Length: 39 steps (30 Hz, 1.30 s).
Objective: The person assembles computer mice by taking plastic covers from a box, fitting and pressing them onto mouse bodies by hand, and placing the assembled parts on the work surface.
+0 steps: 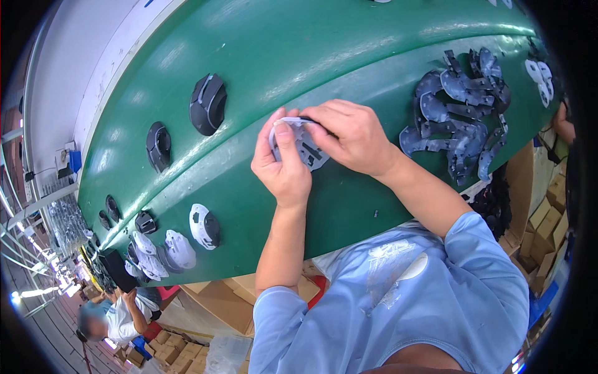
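Over the green bench, a white plastic shell piece (316,154) with dark cut-outs sits between my hands; it looks like a computer mouse base. My left hand (284,159) grips it, thumb on the near face and fingers behind. My right hand (355,137) pinches a thin black part (306,119) against the shell's upper edge; most of that part is hidden by the fingers. Farther left on the bench lie a black mouse shell (208,105) and another black mouse shell (159,146).
A heap of dark curved plastic parts (458,115) lies to the right, with white pieces (541,81) beyond. White-and-black shells (204,226) and several white shells (149,255) lie at left. Cardboard boxes (218,305) stand below the bench (336,230). Another person (124,315) works at lower left.
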Available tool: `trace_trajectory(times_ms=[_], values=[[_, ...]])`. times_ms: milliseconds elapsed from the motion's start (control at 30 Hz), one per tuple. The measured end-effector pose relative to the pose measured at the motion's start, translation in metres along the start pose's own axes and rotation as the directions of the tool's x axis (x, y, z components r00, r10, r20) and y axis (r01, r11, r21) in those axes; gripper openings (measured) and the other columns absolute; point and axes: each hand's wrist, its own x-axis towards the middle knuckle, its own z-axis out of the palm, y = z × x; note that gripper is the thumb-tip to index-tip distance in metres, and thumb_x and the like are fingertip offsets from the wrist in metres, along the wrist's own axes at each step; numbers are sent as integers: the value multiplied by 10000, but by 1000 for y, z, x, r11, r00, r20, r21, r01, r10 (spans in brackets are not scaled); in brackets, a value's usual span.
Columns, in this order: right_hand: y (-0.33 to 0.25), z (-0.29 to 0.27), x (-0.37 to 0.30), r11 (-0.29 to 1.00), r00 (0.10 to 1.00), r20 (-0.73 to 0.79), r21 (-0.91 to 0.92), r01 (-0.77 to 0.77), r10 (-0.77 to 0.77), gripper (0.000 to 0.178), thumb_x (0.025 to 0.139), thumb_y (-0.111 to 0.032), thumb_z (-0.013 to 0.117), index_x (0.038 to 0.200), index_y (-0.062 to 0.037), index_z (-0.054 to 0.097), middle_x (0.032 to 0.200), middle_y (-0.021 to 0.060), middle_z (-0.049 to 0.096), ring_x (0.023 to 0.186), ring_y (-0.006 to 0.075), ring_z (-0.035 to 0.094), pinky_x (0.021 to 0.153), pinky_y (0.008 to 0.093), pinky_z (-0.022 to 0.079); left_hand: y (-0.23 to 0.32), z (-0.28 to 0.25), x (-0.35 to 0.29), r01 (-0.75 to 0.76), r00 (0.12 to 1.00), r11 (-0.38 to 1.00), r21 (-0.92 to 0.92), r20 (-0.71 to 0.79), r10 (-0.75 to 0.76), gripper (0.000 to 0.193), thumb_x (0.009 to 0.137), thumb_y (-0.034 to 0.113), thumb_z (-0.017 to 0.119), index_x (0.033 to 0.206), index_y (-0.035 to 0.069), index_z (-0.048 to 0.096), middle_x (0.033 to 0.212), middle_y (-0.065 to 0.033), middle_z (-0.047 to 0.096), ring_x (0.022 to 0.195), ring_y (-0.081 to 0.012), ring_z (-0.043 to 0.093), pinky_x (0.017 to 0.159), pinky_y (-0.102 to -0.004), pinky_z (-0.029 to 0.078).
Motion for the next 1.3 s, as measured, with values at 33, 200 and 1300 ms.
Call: trace_trajectory(times_ms=[33,200,1300], values=[[1,0,-1,1000,999,44,-16,9,-8,151,838,-45,692,979,9,689,837,141,687,711,304,658,624,387,526,-3,4,-1,-17,999,997,74,-43,20,309,1044,192,572,1203,-71,606,1053,-165,716,942,-171,673,861,-302,543],[0,7,0,1000,997,68,-10,30,-29,147,853,-48,685,986,13,688,800,138,666,691,310,649,621,400,525,-4,10,-1,-41,992,996,76,-119,50,274,1042,198,580,1132,-59,606,1008,-133,699,908,-162,661,818,-302,550],[-18,-263,-193,669,959,-99,-697,-258,267,417,676,-162,825,1077,-102,729,1222,72,647,1117,318,557,962,432,452,26,1,18,462,813,822,-335,531,-241,848,966,679,455,1565,104,278,1376,-250,532,979,-360,652,801,-462,599]])
